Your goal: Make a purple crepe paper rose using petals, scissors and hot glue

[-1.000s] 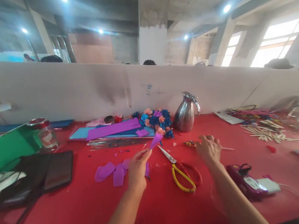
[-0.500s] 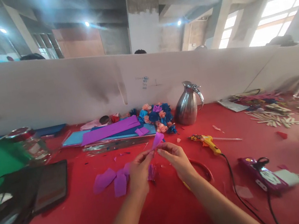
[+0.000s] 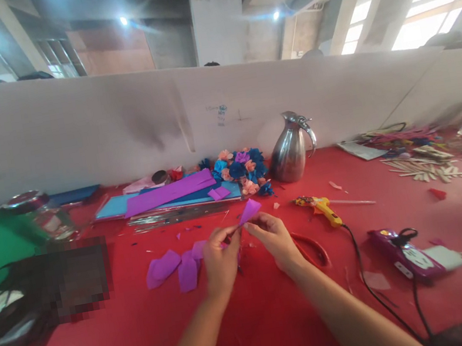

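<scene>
Both hands meet over the middle of the red table, pinching the narrow lower end of a purple paper piece (image 3: 249,211) whose wider end points up and right. My left hand (image 3: 223,258) closes its thumb and fingers on it from the left. From the right, my right hand (image 3: 275,241) grips the same piece, fingers bent. Several purple paper petals (image 3: 189,270) lie left of my left hand. Beyond the hands rests a bunch of blue, peach and purple paper flowers (image 3: 237,170). Just behind my right hand's wrist is a red ring-like handle (image 3: 319,250).
A yellow glue gun (image 3: 327,212) with a black cord lies right of my hands, near a purple power strip (image 3: 406,255). Behind stand a steel jug (image 3: 289,154) and paper sheets (image 3: 172,192). A glass jar (image 3: 54,219) and dark items are at left, sticks (image 3: 427,169) at right.
The view has tilted down slightly, so the background sits higher. The purple piece in my fingers leans further right and shows more of its width. Both hands keep their pinch.
</scene>
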A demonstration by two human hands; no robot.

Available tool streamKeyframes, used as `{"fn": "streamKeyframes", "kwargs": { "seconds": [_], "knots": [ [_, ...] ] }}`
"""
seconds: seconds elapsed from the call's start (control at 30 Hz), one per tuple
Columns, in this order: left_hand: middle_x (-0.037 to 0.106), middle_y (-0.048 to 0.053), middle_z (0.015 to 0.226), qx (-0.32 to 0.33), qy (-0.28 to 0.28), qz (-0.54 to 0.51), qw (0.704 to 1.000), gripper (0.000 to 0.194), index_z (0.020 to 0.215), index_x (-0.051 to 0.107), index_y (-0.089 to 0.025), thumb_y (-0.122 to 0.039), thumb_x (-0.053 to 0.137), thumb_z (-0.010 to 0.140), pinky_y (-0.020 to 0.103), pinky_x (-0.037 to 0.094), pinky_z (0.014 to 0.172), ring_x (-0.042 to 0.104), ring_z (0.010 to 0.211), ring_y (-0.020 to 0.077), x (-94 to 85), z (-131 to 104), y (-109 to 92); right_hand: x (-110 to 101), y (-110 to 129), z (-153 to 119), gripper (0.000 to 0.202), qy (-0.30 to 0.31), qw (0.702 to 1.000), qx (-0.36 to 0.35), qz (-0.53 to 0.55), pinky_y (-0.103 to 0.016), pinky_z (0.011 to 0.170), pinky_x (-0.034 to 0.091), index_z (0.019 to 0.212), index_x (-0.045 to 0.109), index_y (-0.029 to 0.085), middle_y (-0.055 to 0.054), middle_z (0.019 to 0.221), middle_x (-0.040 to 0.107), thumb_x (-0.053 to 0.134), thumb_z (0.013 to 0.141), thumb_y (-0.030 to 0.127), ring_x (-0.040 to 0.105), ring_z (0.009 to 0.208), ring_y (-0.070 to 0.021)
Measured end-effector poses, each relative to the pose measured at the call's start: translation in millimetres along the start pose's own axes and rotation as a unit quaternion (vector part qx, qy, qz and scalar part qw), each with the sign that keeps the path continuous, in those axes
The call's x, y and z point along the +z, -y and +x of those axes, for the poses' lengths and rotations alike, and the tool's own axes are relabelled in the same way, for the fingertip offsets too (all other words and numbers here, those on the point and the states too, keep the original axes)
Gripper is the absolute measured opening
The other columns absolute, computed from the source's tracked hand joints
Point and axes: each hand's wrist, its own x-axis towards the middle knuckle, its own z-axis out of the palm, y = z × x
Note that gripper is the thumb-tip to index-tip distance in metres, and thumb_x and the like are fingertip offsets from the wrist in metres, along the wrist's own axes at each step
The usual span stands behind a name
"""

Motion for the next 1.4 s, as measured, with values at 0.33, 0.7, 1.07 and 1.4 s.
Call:
{"fn": "streamKeyframes", "kwargs": {
  "seconds": [0.33, 0.7, 1.07, 1.4],
  "knots": [
    [0.067, 0.001, 0.068, 0.038, -0.015, 0.034, 0.999, 0.014, 0.08, 0.077, -0.024, -0.026, 0.064, 0.074, 0.025, 0.043, 0.064, 0.058, 0.065, 0.0164, -0.7, -2.1, -7.2, 1.8, 1.7, -1.9, 0.017, -0.003, 1.0, -0.002, -0.004, -0.027, 0.068, 0.044, 0.074, 0.064, 0.019, -0.001, 0.07, 0.066, 0.067, 0.069, 0.035, 0.057, 0.07, -0.0157],
    [0.075, 0.004, 0.081, -0.006, -0.012, -0.003, 1.0, 0.016, 0.083, 0.076, -0.021, -0.03, 0.065, 0.075, 0.029, 0.049, 0.072, 0.065, 0.074, 0.0194, 1.2, -6.4, -2.0, 4.1, -5.7, -6.0, 0.015, 0.018, 0.999, -0.019, -0.03, -0.027, 0.068, 0.042, 0.078, 0.069, 0.019, -0.001, 0.074, 0.064, 0.066, 0.073, 0.032, 0.055, 0.071, -0.0159],
    [0.075, 0.005, 0.083, -0.114, 0.022, -0.154, 0.981, 0.019, 0.081, 0.077, -0.021, -0.031, 0.071, 0.066, 0.033, 0.047, 0.083, 0.065, 0.086, 0.0226, -8.3, 11.8, -5.1, 2.6, 0.9, -6.8, 0.019, 0.044, 0.998, -0.019, -0.028, -0.026, 0.065, 0.04, 0.08, 0.069, 0.021, 0.0, 0.072, 0.061, 0.065, 0.075, 0.038, 0.051, 0.068, -0.0147],
    [0.073, 0.006, 0.089, -0.106, 0.104, -0.191, 0.97, 0.017, 0.079, 0.078, -0.02, -0.03, 0.074, 0.066, 0.033, 0.047, 0.086, 0.064, 0.091, 0.0228, -13.4, 13.5, -7.6, 4.5, 3.1, -7.9, 0.021, 0.071, 0.997, 0.011, 0.019, -0.024, 0.06, 0.039, 0.075, 0.07, 0.02, 0.003, 0.061, 0.055, 0.069, 0.071, 0.041, 0.047, 0.061, -0.0121]
  ]
}}
